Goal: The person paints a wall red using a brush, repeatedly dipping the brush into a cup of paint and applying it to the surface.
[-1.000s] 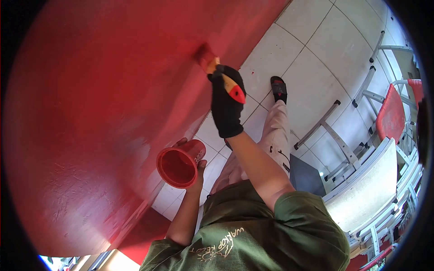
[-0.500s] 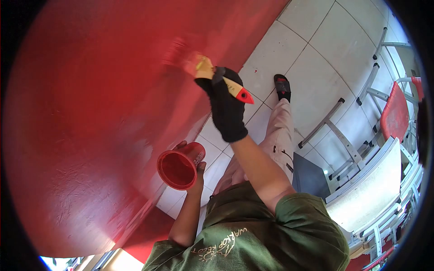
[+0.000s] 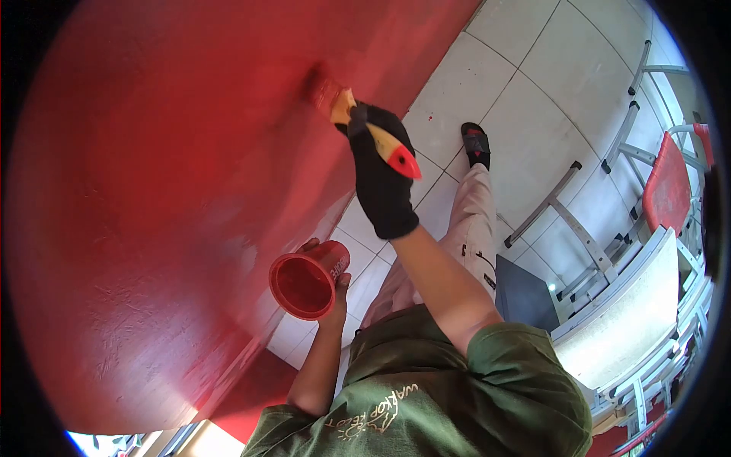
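My right hand [image 3: 383,179], in a black glove, is closed around the handle of a paintbrush [image 3: 390,145]. The brush has a yellow handle with a red tip, and its red-coated bristles touch the red wall [image 3: 190,167]. Lower down, my bare left hand [image 3: 339,297] grips a red plastic cup [image 3: 340,261] with white lettering on its side. The cup is tilted with its mouth toward me, and red paint coats its inside. Most of the left palm is hidden behind the cup.
White floor tiles [image 3: 525,114] run along the wall's foot, with a few red spots near it. To the right stand metal-legged chairs, one with a red seat [image 3: 667,190], a white panel [image 3: 624,312] and a dark grey flat object [image 3: 525,293]. My sandalled foot [image 3: 476,143] is ahead.
My right hand has shifted slightly, and the brush head has moved a little right along the wall, its handle turning. The cup in my left hand has moved slightly right.
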